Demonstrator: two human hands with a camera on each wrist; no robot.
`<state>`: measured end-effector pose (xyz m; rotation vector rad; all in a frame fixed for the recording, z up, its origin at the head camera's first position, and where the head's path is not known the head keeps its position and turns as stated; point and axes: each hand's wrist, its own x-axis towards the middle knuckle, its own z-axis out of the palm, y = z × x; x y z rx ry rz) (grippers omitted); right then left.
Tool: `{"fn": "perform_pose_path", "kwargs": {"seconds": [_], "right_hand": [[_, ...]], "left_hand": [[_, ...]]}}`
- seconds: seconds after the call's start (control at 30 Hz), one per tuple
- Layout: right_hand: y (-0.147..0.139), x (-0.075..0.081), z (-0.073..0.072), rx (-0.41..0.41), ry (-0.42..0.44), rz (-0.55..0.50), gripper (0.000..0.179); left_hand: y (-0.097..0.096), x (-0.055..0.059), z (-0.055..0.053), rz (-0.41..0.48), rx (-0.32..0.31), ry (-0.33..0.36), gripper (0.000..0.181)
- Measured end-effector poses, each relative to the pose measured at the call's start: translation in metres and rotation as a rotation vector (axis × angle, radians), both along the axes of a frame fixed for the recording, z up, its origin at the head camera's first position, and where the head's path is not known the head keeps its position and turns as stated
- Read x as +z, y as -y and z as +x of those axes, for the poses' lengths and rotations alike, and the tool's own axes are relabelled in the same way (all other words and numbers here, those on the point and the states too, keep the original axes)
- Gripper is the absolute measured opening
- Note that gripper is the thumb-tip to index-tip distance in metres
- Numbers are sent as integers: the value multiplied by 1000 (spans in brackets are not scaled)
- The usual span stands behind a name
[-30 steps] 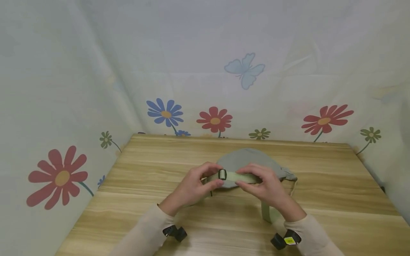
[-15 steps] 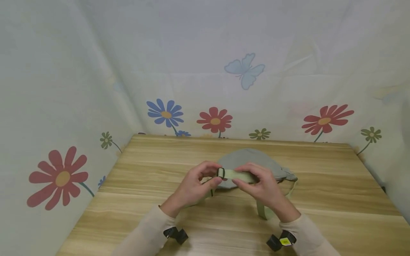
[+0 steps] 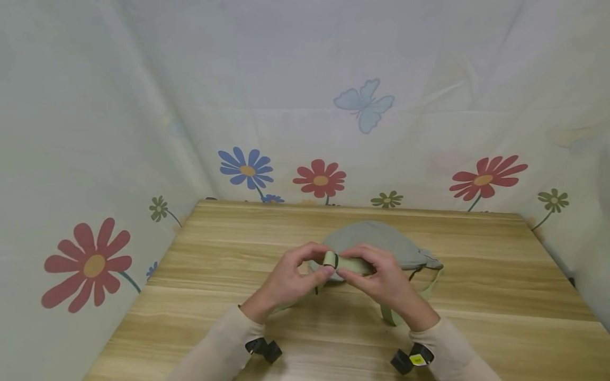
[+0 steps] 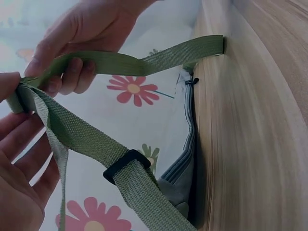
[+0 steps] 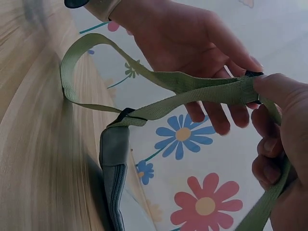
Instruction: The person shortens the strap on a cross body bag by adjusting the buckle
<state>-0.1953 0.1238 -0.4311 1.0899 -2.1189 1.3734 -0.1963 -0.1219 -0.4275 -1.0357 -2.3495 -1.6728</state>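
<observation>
A grey waist bag [image 3: 374,238] lies on the wooden table, its zipper [image 4: 179,166] along the near edge. Its light green webbing strap [image 3: 353,265] is lifted in front of it. My left hand [image 3: 292,276] pinches a black strap slider [image 3: 336,261] between thumb and fingertips, where a small loop of webbing bulges out. Right beside it, my right hand [image 3: 381,275] pinches the strap between thumb and curled fingers. A second black slider [image 4: 126,166] sits lower on the webbing, near the bag's end. The rest of the strap hangs in loops to the table.
The wooden table [image 3: 495,275] extends around the bag on all sides. White cloth walls [image 3: 305,106] printed with flowers and a butterfly stand behind it and at both sides. Small black cameras [image 3: 412,360] are strapped to both wrists.
My right hand has moved left along the strap, close to the left fingers. The webbing loop at the slider has grown larger, and the slider has turned edge-on. The bag has stayed put.
</observation>
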Motion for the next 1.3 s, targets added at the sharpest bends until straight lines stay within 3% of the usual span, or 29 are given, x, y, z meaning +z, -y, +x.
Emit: {"fn": "perform_pose_path", "kwargs": {"seconds": [0.2,0.33,0.6,0.9,1.3], "right_hand": [[-11,1,-2,-39,-17,56,42],[-19,5,-2,-58,-30,68,43],[-20,4,-5,-46,-72,72,42],[-13,-5,-6,-22,-121,0,23],[-8,-9,-4,5,-89,-77,22]], "left_hand": [[8,0,1,11,84,2,24],[15,0,-2,34,100,-25,25],[16,-4,-6,58,69,-33,26],[12,-6,-6,91,4,38,28],[15,-3,-6,49,-40,70,30]]}}
